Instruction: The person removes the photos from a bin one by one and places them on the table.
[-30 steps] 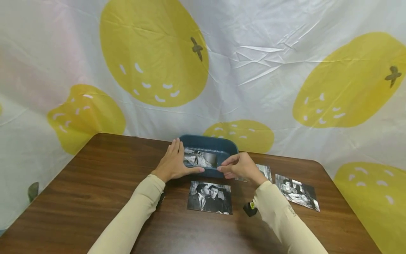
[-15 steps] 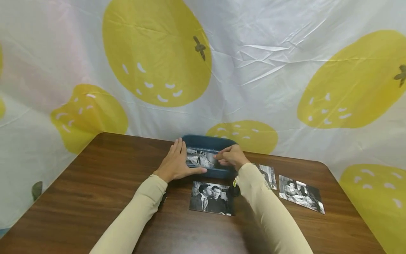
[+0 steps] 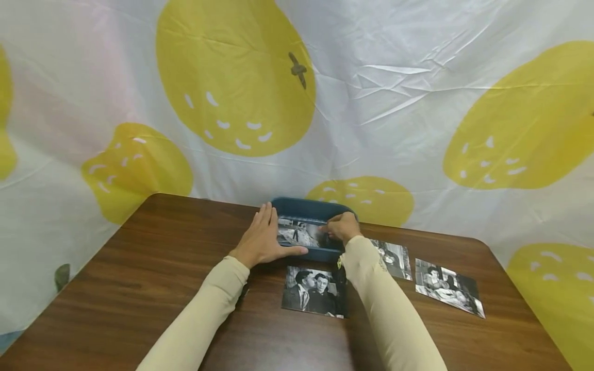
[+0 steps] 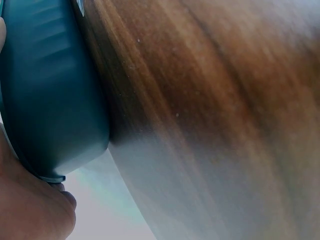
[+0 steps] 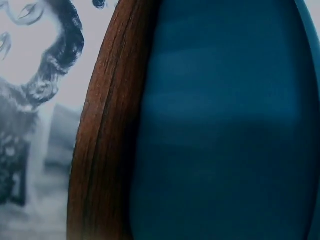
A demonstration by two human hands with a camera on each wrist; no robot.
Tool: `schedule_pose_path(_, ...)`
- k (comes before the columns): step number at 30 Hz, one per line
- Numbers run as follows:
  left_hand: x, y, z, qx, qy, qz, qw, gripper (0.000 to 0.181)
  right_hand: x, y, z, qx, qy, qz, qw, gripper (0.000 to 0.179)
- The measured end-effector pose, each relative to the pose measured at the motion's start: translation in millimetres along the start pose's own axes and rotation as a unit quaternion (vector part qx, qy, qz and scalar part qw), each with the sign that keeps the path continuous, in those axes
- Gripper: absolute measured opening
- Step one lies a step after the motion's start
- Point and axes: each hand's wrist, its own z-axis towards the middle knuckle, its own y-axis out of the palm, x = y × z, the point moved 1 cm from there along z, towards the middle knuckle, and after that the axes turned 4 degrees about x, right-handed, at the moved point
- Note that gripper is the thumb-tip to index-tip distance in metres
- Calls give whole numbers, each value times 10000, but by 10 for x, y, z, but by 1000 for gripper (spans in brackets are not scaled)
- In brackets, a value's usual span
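Observation:
At the table's back edge stands a dark blue plastic tray with rounded corners. A black-and-white photo lies in its left and middle part. My left hand rests at the tray's left end, fingers straight and thumb stretched along the front rim; the left wrist view shows the hand at the tray's outer corner. Inside the right end, my right hand reaches down with bent fingers, fingertips at the photo's right edge. I cannot tell whether they pinch it. The right wrist view shows the tray's wall, without the fingers.
On the wooden table lie more black-and-white photos: one in front of the tray, one partly behind the right sleeve, another farther right. A white curtain with yellow fruit prints hangs behind the table.
My right hand has moved from the tray's front rim into the tray, at the photo's right end. The left hand stays in place; the whole view shifts slightly.

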Motion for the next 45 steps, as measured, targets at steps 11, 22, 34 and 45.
schedule_pose_path(11, -7, -11, 3, -7, -48, 30, 10000, 136, 18, 53, 6, -96, 92, 443, 9989, 33)
schedule_pose_path(22, -10, 4, -6, 19, -1, 22, 10000, 136, 35, 71, 36, 188, 162, 651, 9976, 34)
schedule_pose_path(34, -1, -15, -27, -22, -15, -18, 10000, 135, 32, 99, 58, 127, 240, 652, 9975, 32)
schedule_pose_path(45, 3, -30, -37, -24, -5, 37, 10000, 136, 22, 83, 22, 226, 454, 800, 9955, 40)
